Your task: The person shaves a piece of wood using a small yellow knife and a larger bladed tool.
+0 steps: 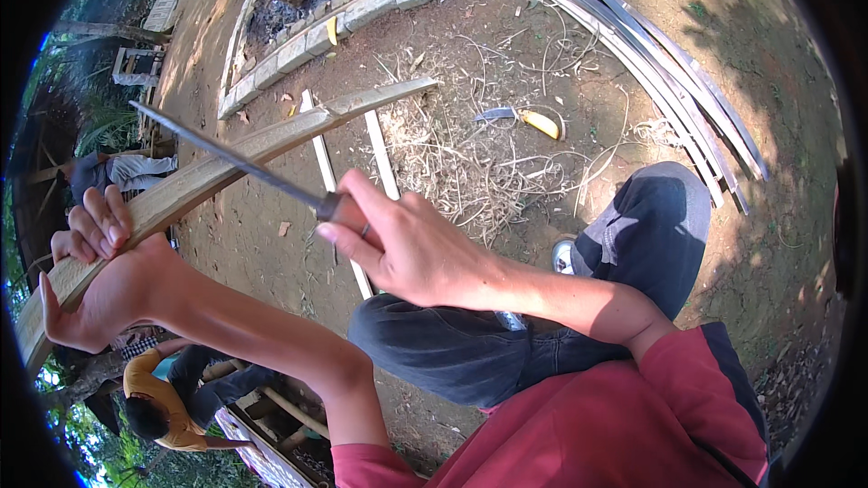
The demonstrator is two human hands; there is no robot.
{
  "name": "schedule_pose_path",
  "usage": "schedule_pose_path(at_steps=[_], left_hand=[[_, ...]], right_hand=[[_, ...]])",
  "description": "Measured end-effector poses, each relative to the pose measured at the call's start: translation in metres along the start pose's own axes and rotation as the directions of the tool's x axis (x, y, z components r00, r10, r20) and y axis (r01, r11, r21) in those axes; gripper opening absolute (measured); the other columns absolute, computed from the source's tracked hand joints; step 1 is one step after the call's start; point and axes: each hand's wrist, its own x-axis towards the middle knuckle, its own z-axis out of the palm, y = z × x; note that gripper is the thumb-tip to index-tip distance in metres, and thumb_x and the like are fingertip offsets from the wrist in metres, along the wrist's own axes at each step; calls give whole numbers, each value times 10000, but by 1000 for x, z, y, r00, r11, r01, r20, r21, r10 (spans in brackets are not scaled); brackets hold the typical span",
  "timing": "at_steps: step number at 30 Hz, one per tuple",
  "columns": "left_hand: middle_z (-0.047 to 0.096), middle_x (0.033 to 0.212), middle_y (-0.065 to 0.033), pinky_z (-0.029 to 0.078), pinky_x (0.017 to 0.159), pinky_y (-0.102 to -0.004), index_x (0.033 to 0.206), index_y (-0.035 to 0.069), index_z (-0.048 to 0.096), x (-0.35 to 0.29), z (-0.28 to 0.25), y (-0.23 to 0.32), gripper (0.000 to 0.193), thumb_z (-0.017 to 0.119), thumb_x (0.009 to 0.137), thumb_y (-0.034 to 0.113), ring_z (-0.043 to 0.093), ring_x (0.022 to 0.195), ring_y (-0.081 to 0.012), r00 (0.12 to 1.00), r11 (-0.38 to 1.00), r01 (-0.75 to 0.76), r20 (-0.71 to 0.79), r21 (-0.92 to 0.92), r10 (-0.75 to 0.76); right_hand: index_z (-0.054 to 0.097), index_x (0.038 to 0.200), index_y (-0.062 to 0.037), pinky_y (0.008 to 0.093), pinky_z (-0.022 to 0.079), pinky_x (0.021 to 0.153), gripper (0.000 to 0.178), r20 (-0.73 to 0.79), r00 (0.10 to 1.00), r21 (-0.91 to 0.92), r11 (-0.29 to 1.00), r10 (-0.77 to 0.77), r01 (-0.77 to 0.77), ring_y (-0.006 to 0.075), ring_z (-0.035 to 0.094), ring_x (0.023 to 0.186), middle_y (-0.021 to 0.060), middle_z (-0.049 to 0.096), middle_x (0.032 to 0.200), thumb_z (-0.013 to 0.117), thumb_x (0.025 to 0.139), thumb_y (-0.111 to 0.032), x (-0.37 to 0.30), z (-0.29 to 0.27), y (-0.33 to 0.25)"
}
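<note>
Wood (194, 185), one long pale piece with a tapering end, slants from the lower left rim up toward the middle of the view, held off the ground. The left hand (131, 285) is wrapped around its lower part, fingers on one side, palm on the other. The right hand (416, 248) is closed around the handle of a tool (237, 161), whose long, dark blade crosses over the wood; whether they touch, I cannot tell. On the dirt beyond lie shavings (425, 154) and a knife (538, 121) with a yellow handle and curved blade. Pale slats (382, 154) lie just below the wood's tip. Strips (660, 77) are bunched at upper right, and blocks (369, 7) edge a pit at upper left. Two people (167, 389) are at the left.
</note>
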Motion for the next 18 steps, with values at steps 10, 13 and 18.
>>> schedule_pose_path(at_steps=[10, 13, 18], left_hand=[[258, 494, -63, 238, 456, -284, 565, 105, 296, 0, 5, 3, 400, 498, 686, 428, 268, 427, -168, 1000, 1000, -11, -23, 7, 11], [246, 484, -63, 227, 442, -282, 569, 106, 290, -6, 18, 5, 413, 482, 695, 450, 269, 422, -167, 990, 992, -89, -97, 87, 98], [258, 477, -45, 216, 414, -276, 570, 107, 296, -7, 15, 0, 440, 469, 722, 482, 266, 409, -157, 998, 1000, -16, 59, 25, 15]], right_hand=[[397, 990, -19, 298, 338, 291, 188, 20, 998, 47, 997, 56, -56, 132, 500, 363, 64, 538, 533, 485, 995, -186, -11, -1, -4], [402, 987, -12, 289, 367, 297, 198, -50, 985, 0, 986, -164, 164, 145, 502, 365, 65, 534, 537, 489, 991, -190, -12, 6, -14], [393, 1135, 47, 226, 372, 363, 330, -158, 697, -151, 680, 700, -717, 107, 532, 479, 79, 574, 662, 391, 1028, -265, -21, -49, 172]])
